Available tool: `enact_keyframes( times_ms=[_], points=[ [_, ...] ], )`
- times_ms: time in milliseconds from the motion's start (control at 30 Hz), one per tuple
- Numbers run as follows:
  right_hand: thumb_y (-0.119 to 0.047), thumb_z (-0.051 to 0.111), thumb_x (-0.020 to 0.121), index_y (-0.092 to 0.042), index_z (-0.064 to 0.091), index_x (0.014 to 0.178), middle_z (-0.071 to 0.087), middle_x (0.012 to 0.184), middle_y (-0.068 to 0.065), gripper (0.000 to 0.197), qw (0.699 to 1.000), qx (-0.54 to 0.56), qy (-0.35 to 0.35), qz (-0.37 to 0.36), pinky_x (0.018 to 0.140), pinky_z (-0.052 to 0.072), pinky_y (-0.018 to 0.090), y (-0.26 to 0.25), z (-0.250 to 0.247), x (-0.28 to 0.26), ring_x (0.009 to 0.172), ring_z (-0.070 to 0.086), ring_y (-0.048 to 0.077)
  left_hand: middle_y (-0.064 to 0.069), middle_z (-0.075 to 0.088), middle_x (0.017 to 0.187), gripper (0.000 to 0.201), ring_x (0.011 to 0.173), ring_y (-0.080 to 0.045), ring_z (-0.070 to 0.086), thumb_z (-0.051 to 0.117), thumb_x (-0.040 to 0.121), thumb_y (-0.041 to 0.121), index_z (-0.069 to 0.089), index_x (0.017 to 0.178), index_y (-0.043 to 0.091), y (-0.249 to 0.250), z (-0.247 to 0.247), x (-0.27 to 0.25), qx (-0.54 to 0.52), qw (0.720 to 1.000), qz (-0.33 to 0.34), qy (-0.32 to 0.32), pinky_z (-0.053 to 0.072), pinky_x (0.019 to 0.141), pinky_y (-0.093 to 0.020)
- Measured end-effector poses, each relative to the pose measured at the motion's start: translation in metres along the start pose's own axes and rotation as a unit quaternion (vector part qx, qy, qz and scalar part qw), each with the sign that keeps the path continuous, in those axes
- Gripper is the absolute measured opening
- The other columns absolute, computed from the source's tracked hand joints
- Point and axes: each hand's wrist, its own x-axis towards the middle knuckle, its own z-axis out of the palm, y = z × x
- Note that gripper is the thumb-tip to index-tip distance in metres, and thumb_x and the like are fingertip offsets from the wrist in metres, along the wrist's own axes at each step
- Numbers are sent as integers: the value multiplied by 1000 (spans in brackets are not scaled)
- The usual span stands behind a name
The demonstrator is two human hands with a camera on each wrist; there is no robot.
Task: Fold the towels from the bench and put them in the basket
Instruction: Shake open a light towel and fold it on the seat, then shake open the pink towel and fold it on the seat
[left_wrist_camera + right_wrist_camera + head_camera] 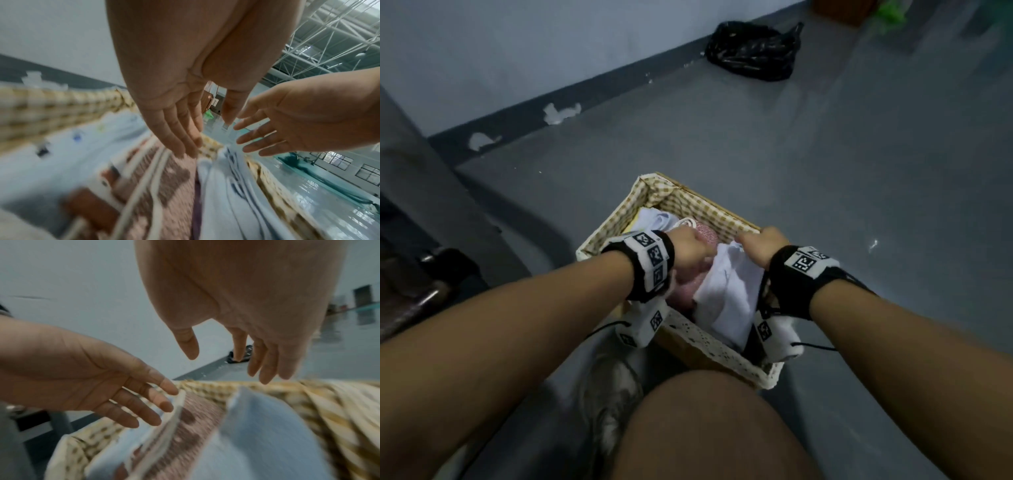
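Left hand (690,251) sits centre frame in the head view, fingers straight and loose over the pink patterned towel (703,236), holding nothing; in the left wrist view the fingertips (185,146) hover just above it, contact unclear. Right hand (760,246), just right of centre, is likewise spread and relaxed above the white towel (729,291), gripping nothing. Both towels stand on edge side by side in the basket (709,209), mid-frame, checked lining visible; a pale folded towel (654,219) lies at its upper-left end. Looks like the tucking-in step after a drop. To do it well: press flat palms down on the top edges, keep the folds closed, push the white one toward the right wall so it doesn't flop open. Black bag (753,51) sits upper right on the floor.
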Motion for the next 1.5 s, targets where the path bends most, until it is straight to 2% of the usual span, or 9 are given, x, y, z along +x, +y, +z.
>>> enact_keyframes(
  times_ms=[100, 267, 433, 633, 767, 967, 1100, 1400, 1500],
  points=[
    [-35, 62, 90, -4, 69, 84, 60, 70, 6, 32, 993, -34, -45, -101, 58, 41, 28, -45, -6, -19, 69, 57, 24, -6, 74, 87, 15, 66, -15, 65, 67, 90, 22, 74, 98, 11, 9, -35, -26, 34, 995, 53, 73, 50, 58, -21],
    [-29, 61, 93, -15, 60, 67, 64, 80, 8, 30, 943, -64, -199, -261, 60, 41, 27, -154, 33, -87, 70, 57, 18, -6, 76, 86, 8, 69, -12, 69, 68, 89, 17, 72, 92, 11, -14, -120, -111, 40, 985, 84, 145, 53, 71, -28],
    [-21, 57, 94, -10, 69, 89, 68, 83, 7, 17, 869, -100, -293, -387, 63, 46, 28, -255, 105, -158, 73, 62, 18, -4, 76, 82, 3, 77, -14, 72, 69, 90, 19, 70, 90, 17, -81, -199, -218, 51, 963, 39, 261, 54, 73, -30],
    [-22, 60, 96, -19, 67, 82, 69, 79, 2, 15, 781, -140, -387, -469, 64, 49, 30, -335, 229, -257, 72, 60, 18, 4, 73, 90, 11, 87, -14, 67, 66, 90, 22, 71, 100, 24, -191, -250, -357, 94, 906, -101, 400, 52, 85, -30],
    [-23, 61, 95, -20, 70, 90, 72, 86, 1, 10, 706, -201, -421, -533, 75, 56, 34, -348, 310, -327, 83, 70, 22, 4, 70, 87, 12, 79, -11, 64, 66, 92, 27, 72, 99, 20, -268, -244, -435, 94, 868, -219, 435, 50, 74, -28],
    [-28, 62, 91, -14, 73, 111, 72, 110, 6, 26, 588, -329, -376, -637, 92, 51, 32, -331, 390, -391, 103, 66, 22, -15, 57, 138, 56, 126, -33, 53, 68, 88, 41, 53, 139, 20, -367, -214, -512, 103, 813, -384, 426, 42, 105, -38],
    [-30, 62, 91, -18, 68, 121, 70, 120, 2, 33, 564, -354, -370, -648, 98, 49, 31, -328, 421, -414, 112, 63, 22, -16, 48, 146, 76, 131, -37, 48, 64, 88, 46, 33, 152, 20, -411, -205, -545, 106, 773, -484, 397, 43, 105, -41],
    [-31, 59, 90, -20, 53, 139, 61, 137, 2, 51, 551, -357, -347, -670, 111, 40, 39, -331, 469, -432, 130, 54, 23, -13, 68, 119, 37, 112, -32, 62, 59, 95, 40, 67, 119, 13, -445, -195, -565, 130, 754, -476, 435, 48, 93, -36],
    [-32, 61, 85, -24, 45, 144, 59, 135, 5, 61, 539, -330, -326, -704, 100, 45, 40, -334, 478, -436, 124, 56, 26, -10, 70, 101, 25, 98, -29, 64, 64, 91, 38, 67, 95, 13, -438, -193, -559, 94, 785, -401, 463, 42, 76, -28]
  ],
)
